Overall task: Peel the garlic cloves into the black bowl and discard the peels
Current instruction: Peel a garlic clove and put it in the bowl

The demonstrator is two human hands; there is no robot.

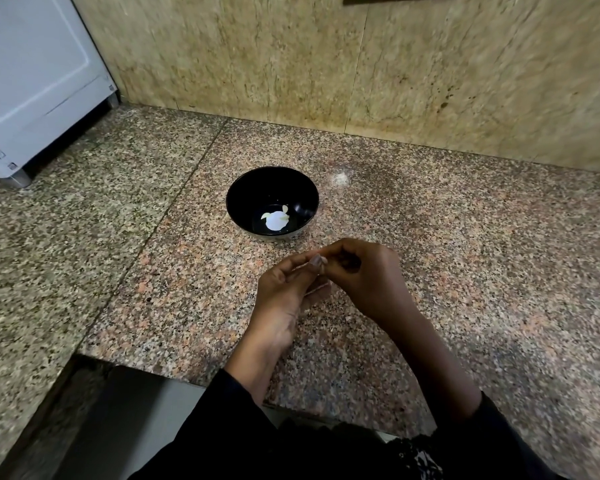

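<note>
A black bowl [243, 192] stands on the granite counter, with pale peeled garlic cloves [266, 215] beside a bright glare spot at its bottom. Just in front of the bowl my two hands meet above the counter. My left hand [284, 289] and my right hand [364, 271] both pinch a small garlic clove [317, 260] between their fingertips. Most of the clove is hidden by the fingers, so only a small greyish-white bit shows. Both hands are near the bowl's front rim, a little to its right.
The speckled granite counter [447, 254] runs to a beige stone wall [326, 64] at the back. A white appliance [32, 81] stands at the far left. The counter's front edge [153, 370] drops off near my body at the lower left.
</note>
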